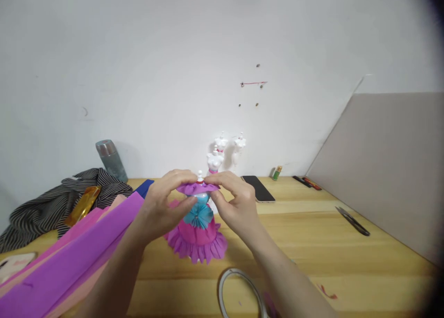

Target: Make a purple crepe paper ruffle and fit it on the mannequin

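Observation:
A small dress form [200, 174] stands upright on the wooden table, clothed in a crepe paper dress [197, 235] with a pink skirt, a ruffled purple hem and a blue paper flower [199, 215] at the front. Around its shoulders lies a purple crepe paper strip [197, 188]. My left hand [168, 202] pinches the strip's left end between thumb and fingers. From the other side, my right hand [236, 198] grips the right end the same way. The back of the form is hidden.
Behind stand several white dress forms [215, 160]. Crepe paper sheets [76, 258], striped cloth [41, 207] and a bottle [111, 160] are at left. A phone [258, 188], a green-labelled bottle [276, 173] and scissors [353, 222] lie right. A tape roll [222, 290] is in front.

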Demonstrator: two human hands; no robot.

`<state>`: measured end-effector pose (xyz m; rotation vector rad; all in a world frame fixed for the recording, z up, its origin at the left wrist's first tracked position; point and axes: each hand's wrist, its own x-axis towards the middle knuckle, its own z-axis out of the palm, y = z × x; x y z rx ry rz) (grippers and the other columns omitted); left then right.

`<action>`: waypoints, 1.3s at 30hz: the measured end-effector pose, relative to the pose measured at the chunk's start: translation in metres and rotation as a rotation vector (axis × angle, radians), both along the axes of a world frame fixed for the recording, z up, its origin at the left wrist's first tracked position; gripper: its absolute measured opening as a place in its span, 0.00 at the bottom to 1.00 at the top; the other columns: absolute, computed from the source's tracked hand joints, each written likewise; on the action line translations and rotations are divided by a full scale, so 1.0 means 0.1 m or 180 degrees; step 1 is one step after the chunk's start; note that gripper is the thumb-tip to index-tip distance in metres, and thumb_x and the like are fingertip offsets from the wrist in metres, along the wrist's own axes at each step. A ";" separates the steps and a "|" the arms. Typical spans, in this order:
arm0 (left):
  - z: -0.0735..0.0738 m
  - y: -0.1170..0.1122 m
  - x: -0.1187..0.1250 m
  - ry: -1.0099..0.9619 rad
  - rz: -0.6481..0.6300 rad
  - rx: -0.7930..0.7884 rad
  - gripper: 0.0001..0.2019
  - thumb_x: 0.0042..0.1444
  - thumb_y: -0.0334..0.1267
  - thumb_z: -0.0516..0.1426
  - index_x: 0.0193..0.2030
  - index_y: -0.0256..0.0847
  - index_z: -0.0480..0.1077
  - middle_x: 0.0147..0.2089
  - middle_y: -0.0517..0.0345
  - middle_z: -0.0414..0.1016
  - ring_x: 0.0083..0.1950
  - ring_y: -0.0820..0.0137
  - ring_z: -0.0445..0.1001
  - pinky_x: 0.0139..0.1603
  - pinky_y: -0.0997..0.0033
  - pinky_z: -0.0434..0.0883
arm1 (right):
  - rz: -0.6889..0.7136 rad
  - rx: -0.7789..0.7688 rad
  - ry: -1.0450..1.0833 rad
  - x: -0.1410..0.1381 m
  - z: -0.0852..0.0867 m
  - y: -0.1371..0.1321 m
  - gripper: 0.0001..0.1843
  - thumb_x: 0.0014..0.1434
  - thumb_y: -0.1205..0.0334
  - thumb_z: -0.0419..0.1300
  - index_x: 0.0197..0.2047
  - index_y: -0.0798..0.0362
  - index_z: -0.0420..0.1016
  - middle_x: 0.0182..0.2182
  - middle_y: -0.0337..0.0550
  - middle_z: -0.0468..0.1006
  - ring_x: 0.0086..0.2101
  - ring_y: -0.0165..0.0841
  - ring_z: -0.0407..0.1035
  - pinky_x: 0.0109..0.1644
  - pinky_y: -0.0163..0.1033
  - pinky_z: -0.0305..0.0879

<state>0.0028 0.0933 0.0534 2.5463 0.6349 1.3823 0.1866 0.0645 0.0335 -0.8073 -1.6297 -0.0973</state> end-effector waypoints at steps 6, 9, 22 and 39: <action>-0.03 0.02 0.02 0.0041 0.0124 0.0267 0.10 0.55 0.27 0.59 0.44 0.40 0.71 0.49 0.46 0.74 0.53 0.62 0.74 0.50 0.62 0.74 | 0.0114 -0.0031 -0.0089 0.03 0.00 0.02 0.14 0.55 0.77 0.56 0.39 0.52 0.77 0.34 0.45 0.81 0.38 0.38 0.75 0.43 0.45 0.73; -0.03 0.01 0.03 0.0083 0.0201 0.0446 0.10 0.55 0.26 0.59 0.43 0.40 0.71 0.48 0.47 0.72 0.50 0.64 0.73 0.46 0.65 0.74 | 0.0203 0.0209 -0.0389 0.09 0.01 0.03 0.15 0.57 0.76 0.57 0.43 0.50 0.76 0.38 0.46 0.81 0.41 0.39 0.75 0.44 0.47 0.73; -0.05 0.01 0.06 0.0039 -0.0017 0.0961 0.09 0.55 0.22 0.58 0.39 0.39 0.68 0.43 0.51 0.70 0.45 0.68 0.72 0.43 0.69 0.73 | 0.0040 0.0722 -0.0784 0.04 0.02 0.03 0.12 0.57 0.77 0.56 0.40 0.52 0.72 0.38 0.49 0.79 0.40 0.40 0.73 0.42 0.47 0.72; -0.09 0.03 0.08 -0.0036 -0.0027 0.0857 0.10 0.55 0.23 0.60 0.41 0.37 0.67 0.42 0.52 0.71 0.45 0.69 0.72 0.43 0.70 0.72 | 0.0174 0.0620 -0.0778 0.05 0.07 0.01 0.10 0.57 0.77 0.57 0.39 0.54 0.72 0.34 0.49 0.78 0.38 0.39 0.72 0.40 0.46 0.71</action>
